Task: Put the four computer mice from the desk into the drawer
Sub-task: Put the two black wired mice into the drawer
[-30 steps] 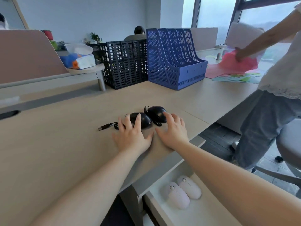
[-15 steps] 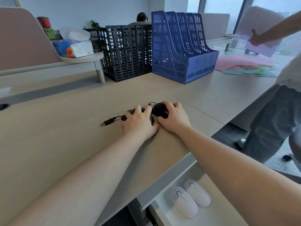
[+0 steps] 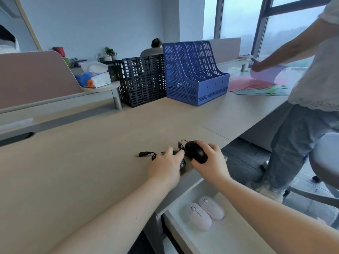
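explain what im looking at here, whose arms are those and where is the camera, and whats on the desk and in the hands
There is no machine here. The arms belong to a person wearing a wide-angle camera on the head, so the one view looks forward and down along them. The right hand grips a black wired mouse, tilted up at the desk edge. The left hand covers a second black mouse, mostly hidden; its cable ends in a USB plug lying on the desk. Below, an open drawer already holds two pale mice side by side. Further back stand a black file rack, a blue file rack and a tissue pack. Another person stands on the right handling coloured paper.
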`<control>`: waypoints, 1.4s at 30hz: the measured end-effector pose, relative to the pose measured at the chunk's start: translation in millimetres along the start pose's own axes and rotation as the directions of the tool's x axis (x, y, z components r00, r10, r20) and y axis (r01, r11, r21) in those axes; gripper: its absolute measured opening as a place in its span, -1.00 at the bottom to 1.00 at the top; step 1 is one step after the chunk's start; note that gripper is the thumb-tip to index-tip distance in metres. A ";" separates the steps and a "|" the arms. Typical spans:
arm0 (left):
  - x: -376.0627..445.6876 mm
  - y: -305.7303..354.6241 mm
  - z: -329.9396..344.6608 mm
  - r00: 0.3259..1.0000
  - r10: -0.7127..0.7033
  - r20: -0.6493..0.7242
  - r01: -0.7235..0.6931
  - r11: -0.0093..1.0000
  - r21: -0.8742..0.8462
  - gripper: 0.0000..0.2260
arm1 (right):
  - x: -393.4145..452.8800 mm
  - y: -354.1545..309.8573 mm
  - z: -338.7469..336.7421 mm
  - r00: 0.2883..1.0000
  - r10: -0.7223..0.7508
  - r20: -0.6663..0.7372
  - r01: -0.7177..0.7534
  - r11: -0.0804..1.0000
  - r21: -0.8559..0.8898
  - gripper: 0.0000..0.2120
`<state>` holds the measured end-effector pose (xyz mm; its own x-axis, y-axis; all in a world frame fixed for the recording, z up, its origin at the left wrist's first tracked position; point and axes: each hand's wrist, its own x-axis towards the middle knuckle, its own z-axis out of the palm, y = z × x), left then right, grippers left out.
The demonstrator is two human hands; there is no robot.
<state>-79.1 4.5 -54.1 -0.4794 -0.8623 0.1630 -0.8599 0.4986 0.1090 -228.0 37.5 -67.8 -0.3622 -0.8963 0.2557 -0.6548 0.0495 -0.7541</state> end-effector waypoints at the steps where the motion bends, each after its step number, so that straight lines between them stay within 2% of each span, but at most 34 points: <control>1: -9.8 12.4 -1.5 1.000 0.022 0.018 -0.022 1.000 0.003 -0.52 | -13.5 4.3 -8.5 1.000 0.007 0.003 -0.007 1.000 0.001 -0.44; 7: -52.8 82.8 -7.0 0.984 0.160 0.080 -0.169 0.978 0.123 -0.51 | -59.8 39.4 -49.8 0.986 0.163 0.016 -0.163 0.987 0.003 -0.48; 11: -77.8 115.6 8.8 0.961 0.214 0.177 -0.239 0.962 0.131 -0.49 | -79.0 64.8 -62.4 0.956 0.257 0.141 -0.239 0.962 -0.131 -0.52; 14: -91.2 128.4 35.0 0.948 0.194 0.254 -0.227 0.968 0.109 -0.50 | -93.7 82.9 -68.5 0.930 0.287 0.229 -0.239 0.947 -0.216 -0.60; 19: -98.4 132.8 77.0 0.930 0.142 0.338 -0.194 0.973 0.125 -0.60 | -104.6 113.5 -64.4 0.890 0.339 0.304 -0.251 0.922 -0.294 -0.56; 23: -96.1 132.7 100.4 0.924 0.123 0.362 -0.179 0.976 0.125 -0.63 | -103.2 130.6 -54.9 0.853 0.376 0.362 -0.260 0.908 -0.328 -0.48; 27: -95.9 131.5 112.9 0.917 0.112 0.384 -0.172 0.977 0.127 -0.59 | -102.5 140.5 -44.9 0.823 0.377 0.424 -0.230 0.905 -0.358 -0.53; 33: -100.4 132.5 134.2 0.899 0.080 0.430 -0.154 0.978 0.138 -0.59 | -108.4 152.7 -35.4 0.790 0.379 0.481 -0.183 0.896 -0.404 -0.47; 38: -110.4 140.0 149.2 0.902 0.086 0.423 -0.127 0.989 0.071 -0.59 | -111.5 158.9 -31.6 0.761 0.401 0.509 -0.122 0.860 -0.495 -0.37; 42: -112.4 141.0 158.7 0.889 0.082 0.451 -0.096 0.995 0.008 -0.58 | -110.7 163.2 -25.5 0.743 0.417 0.523 -0.106 0.846 -0.523 -0.39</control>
<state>-174.3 157.8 -212.7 -0.5754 -0.7651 -0.2889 -0.8115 0.5781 0.0852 -311.7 156.0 -203.8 -0.1952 -0.8761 -0.4408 -0.8625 0.3673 -0.3481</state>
